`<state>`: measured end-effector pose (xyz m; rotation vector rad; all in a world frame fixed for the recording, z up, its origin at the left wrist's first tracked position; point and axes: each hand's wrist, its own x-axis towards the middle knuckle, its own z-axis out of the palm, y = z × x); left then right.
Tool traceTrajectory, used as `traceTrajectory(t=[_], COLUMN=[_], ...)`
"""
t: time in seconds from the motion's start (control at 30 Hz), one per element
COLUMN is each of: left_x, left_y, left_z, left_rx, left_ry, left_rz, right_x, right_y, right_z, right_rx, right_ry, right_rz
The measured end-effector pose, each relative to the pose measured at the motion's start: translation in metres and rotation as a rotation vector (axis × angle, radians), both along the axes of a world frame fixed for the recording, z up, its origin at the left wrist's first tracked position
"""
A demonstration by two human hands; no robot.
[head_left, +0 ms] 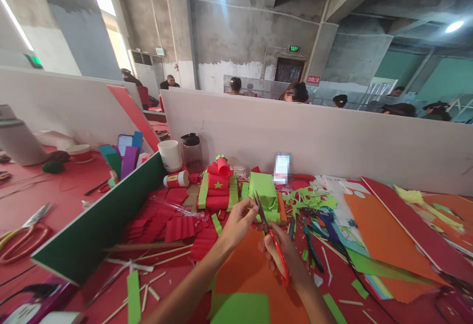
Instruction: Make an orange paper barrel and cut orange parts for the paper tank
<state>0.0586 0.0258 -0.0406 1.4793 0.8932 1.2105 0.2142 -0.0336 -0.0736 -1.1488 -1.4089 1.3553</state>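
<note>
My right hand (277, 245) is wrapped round the orange-red handles of a pair of scissors (263, 213), whose blades point up and away. Beside the blade tips, my left hand (238, 220) is closed in a pinch; whatever it holds, if anything, is too small to make out. Below both hands lies an orange sheet (242, 267) with a green sheet (240, 309) at its near edge. Just beyond stand a block wrapped in green paper (263, 188) and a red paper model (219, 186) with green sides and a yellow-green star.
Red folded paper strips (148, 215) and thin sticks (170, 255) spread to the left, by a dark green divider (99, 215). Pliers (312, 247), paper scraps and orange sheets (384, 230) crowd the right. Paper cups (170, 155), a bottle (191, 151) and a phone (282, 168) stand at the back.
</note>
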Motion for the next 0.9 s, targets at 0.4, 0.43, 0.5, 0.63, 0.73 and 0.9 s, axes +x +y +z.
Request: traceTrajectory(t=[0.4, 0.43, 0.5, 0.63, 0.73, 0.9], left_x=[-0.001, -0.001, -0.001, -0.001, -0.001, 0.0], left_y=[0.001, 0.001, 0.001, 0.0, -0.003, -0.008], left_z=[-0.001, 0.0, 0.001, 0.005, 0.008, 0.009], left_rx=[-0.001, -0.001, 0.002, 0.002, -0.013, 0.029], left_ry=[0.002, 0.004, 0.016, 0.046, 0.108, 0.246], left_rz=[-0.01, -0.01, -0.005, -0.019, -0.086, -0.283], right_x=[-0.001, -0.002, -0.003, -0.005, -0.003, 0.003], right_y=[0.0, -0.001, -0.003, -0.001, 0.002, 0.007], right_z=[0.002, 0.003, 0.005, 0.008, 0.01, 0.014], right_rx=[-0.005, -0.002, 0.002, 0.018, 0.036, 0.107], right_ry=[0.037, 0.038, 0.043, 0.074, 0.112, 0.152], right_rz=[0.01, -0.002, -0.044, -0.148, -0.234, -0.321])
